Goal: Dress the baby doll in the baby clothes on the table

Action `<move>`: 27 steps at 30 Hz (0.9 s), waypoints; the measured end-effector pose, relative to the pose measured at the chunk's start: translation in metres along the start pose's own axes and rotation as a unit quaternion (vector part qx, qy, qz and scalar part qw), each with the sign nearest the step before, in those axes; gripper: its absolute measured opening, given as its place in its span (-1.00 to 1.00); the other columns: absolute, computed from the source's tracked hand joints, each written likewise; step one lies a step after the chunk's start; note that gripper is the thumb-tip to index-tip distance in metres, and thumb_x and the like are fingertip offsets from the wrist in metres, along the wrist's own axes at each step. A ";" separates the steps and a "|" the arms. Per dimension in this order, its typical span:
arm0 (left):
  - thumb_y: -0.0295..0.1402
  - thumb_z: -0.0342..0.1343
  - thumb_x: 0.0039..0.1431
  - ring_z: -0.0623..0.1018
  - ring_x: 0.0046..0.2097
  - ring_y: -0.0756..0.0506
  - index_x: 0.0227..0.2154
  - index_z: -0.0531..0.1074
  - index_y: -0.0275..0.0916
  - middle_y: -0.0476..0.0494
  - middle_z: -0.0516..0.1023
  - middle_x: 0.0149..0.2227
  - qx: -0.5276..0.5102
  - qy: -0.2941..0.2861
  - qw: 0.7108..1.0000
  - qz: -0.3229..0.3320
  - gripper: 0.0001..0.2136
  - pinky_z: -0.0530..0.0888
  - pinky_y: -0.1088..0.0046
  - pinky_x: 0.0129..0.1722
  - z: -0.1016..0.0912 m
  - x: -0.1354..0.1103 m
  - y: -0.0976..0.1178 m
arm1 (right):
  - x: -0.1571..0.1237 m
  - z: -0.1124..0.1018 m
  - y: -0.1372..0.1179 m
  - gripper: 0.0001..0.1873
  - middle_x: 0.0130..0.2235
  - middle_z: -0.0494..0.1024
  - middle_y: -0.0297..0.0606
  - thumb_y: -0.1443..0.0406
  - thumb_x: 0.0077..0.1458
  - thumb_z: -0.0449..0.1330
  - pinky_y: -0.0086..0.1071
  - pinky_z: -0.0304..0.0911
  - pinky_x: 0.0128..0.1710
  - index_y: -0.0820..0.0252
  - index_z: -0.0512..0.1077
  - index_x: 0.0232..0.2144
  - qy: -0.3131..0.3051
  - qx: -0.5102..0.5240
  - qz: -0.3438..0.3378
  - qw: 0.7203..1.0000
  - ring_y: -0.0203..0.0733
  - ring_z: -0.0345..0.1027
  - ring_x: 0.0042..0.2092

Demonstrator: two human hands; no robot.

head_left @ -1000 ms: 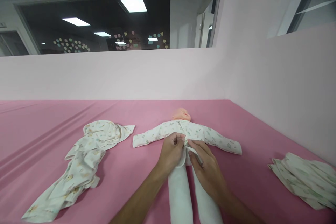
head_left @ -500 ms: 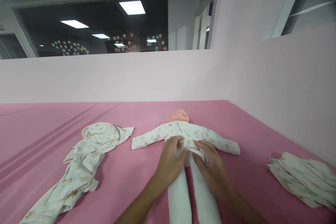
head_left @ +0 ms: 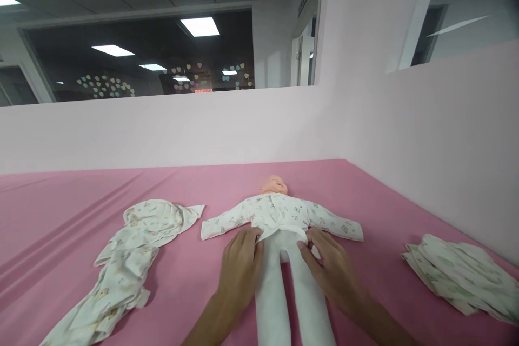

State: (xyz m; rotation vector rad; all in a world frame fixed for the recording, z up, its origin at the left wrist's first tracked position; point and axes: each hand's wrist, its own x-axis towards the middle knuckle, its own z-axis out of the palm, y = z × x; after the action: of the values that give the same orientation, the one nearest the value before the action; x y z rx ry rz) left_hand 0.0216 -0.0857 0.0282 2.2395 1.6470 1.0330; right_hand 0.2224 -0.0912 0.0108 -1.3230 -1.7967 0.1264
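A baby doll [head_left: 274, 185] lies on its back on the pink sheet, its head toward the wall. It wears a white printed baby top [head_left: 279, 211] with both sleeves stretched out sideways, and plain white trousers [head_left: 273, 292]. My left hand [head_left: 242, 265] pinches cloth at the left side of the doll's waist. At the right side of the waist, my right hand [head_left: 326, 259] has its thumb and fingers closed on the same white waistband [head_left: 284, 232]. The waistband arcs between my hands over the lower edge of the top.
Crumpled printed baby clothes [head_left: 130, 259] lie to the left on the pink sheet [head_left: 178, 275]. A folded pile of white cloth [head_left: 462, 275] sits at the right. Behind the bed stands a white wall [head_left: 162, 135] with a window [head_left: 141, 54] above it.
My hands have moved apart from the middle of the waist to its two sides. The waistband is now spread wider between them. The view has tilted slightly up.
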 end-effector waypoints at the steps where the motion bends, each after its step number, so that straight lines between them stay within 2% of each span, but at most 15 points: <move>1: -0.40 -0.20 0.28 0.46 -0.17 -0.11 -0.22 0.35 -0.18 -0.08 0.50 -0.19 -0.007 0.012 1.000 -0.003 -0.79 0.31 0.38 -0.22 -0.002 0.005 -0.003 | 0.007 -0.002 0.001 -0.69 -0.50 0.30 -0.36 0.18 0.22 -0.06 -0.35 0.14 -0.43 0.11 0.11 -0.55 -0.010 -0.013 -0.008 1.000 -0.23 0.18 -0.43; 4: -0.27 -0.23 0.33 0.46 -0.24 -0.10 -0.27 0.35 -0.16 -0.06 0.51 -0.25 -0.003 0.025 0.999 -0.029 -0.75 0.29 0.41 -0.29 -0.008 0.031 -0.021 | 0.039 -0.008 0.018 -0.72 -0.50 0.31 -0.38 0.21 0.20 -0.06 -0.39 0.05 -0.48 0.12 0.15 -0.55 -0.055 -0.034 0.018 0.998 -0.25 0.15 -0.46; 7: -0.24 -0.25 0.33 0.45 -0.35 -0.10 -0.35 0.32 -0.18 -0.05 0.49 -0.39 0.073 0.020 0.997 -0.028 -0.72 0.24 0.42 -0.38 -0.007 0.072 -0.043 | 0.083 -0.008 0.053 -0.76 -0.50 0.35 -0.38 0.22 0.15 -0.03 -0.41 0.02 -0.49 0.13 0.23 -0.53 -0.071 -0.029 0.067 0.995 -0.26 0.18 -0.46; 10: -0.26 -0.28 0.34 0.48 -0.34 -0.12 -0.36 0.30 -0.20 -0.10 0.51 -0.38 0.154 0.004 0.988 0.002 -0.72 0.22 0.42 -0.40 0.005 0.113 -0.059 | 0.120 0.006 0.088 -0.78 -0.46 0.41 -0.34 0.23 0.11 0.00 -0.41 0.06 -0.42 0.17 0.27 -0.53 -0.058 -0.018 0.086 0.994 -0.26 0.24 -0.41; 13: -0.25 -0.32 0.35 0.52 -0.28 -0.18 -0.30 0.30 -0.22 -0.18 0.53 -0.33 0.223 -0.021 0.975 0.009 -0.70 0.24 0.39 -0.36 0.021 0.136 -0.064 | 0.136 0.026 0.107 -0.80 -0.43 0.42 -0.31 0.27 0.12 -0.01 -0.41 0.07 -0.38 0.19 0.29 -0.51 -0.034 -0.022 0.085 0.996 -0.25 0.26 -0.38; 16: -0.21 -0.35 0.36 0.54 -0.24 -0.21 -0.19 0.29 -0.22 -0.21 0.55 -0.27 0.252 -0.026 0.967 -0.009 -0.67 0.27 0.37 -0.33 0.032 0.135 -0.064 | 0.130 0.041 0.109 -0.81 -0.40 0.43 -0.29 0.31 0.13 -0.02 -0.41 0.07 -0.35 0.21 0.32 -0.47 -0.005 -0.036 0.090 0.995 -0.25 0.27 -0.36; 19: -0.21 -0.35 0.35 0.54 -0.17 -0.18 -0.04 0.20 -0.23 -0.22 0.54 -0.19 0.230 -0.001 0.973 -0.016 -0.68 0.29 0.40 -0.31 0.030 0.118 -0.067 | 0.109 0.043 0.107 -0.90 -0.34 0.44 -0.29 0.33 0.10 0.06 -0.41 0.10 -0.28 0.20 0.38 -0.37 0.010 -0.048 0.085 0.995 -0.23 0.28 -0.30; 23: -0.31 -0.38 0.31 0.52 -0.23 -0.14 -0.33 0.24 -0.17 -0.14 0.50 -0.27 0.222 -0.037 0.974 -0.012 -0.71 0.29 0.42 -0.36 0.017 0.091 -0.071 | 0.076 0.034 0.105 -0.72 -0.18 0.41 -0.28 0.37 0.11 0.09 -0.36 0.10 -0.15 0.07 0.39 -0.11 0.011 -0.114 -0.002 0.993 -0.18 0.26 -0.16; 25: -0.27 -0.33 0.29 0.52 -0.27 -0.12 -0.39 0.25 -0.16 -0.09 0.50 -0.29 0.178 -0.060 0.982 -0.027 -0.73 0.32 0.42 -0.35 0.012 0.081 -0.068 | 0.066 0.029 0.106 -0.71 -0.18 0.39 -0.26 0.40 0.11 0.09 -0.34 0.09 -0.16 0.06 0.38 -0.10 -0.001 -0.176 -0.050 0.983 -0.15 0.23 -0.16; 27: -0.19 -0.27 0.27 0.52 -0.23 -0.11 -0.35 0.30 -0.14 -0.07 0.52 -0.25 0.116 -0.077 0.989 -0.046 -0.73 0.37 0.40 -0.28 0.011 0.075 -0.064 | 0.063 0.026 0.109 -0.78 -0.22 0.39 -0.25 0.40 0.13 0.09 -0.31 0.08 -0.17 0.10 0.40 -0.18 -0.007 -0.234 -0.073 0.970 -0.13 0.20 -0.17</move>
State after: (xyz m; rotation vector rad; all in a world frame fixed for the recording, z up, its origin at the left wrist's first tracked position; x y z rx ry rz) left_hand -0.0102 0.0079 0.0186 2.2896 1.8634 0.6582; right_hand 0.2807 0.0168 -0.0277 -1.5004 -2.0036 -0.3931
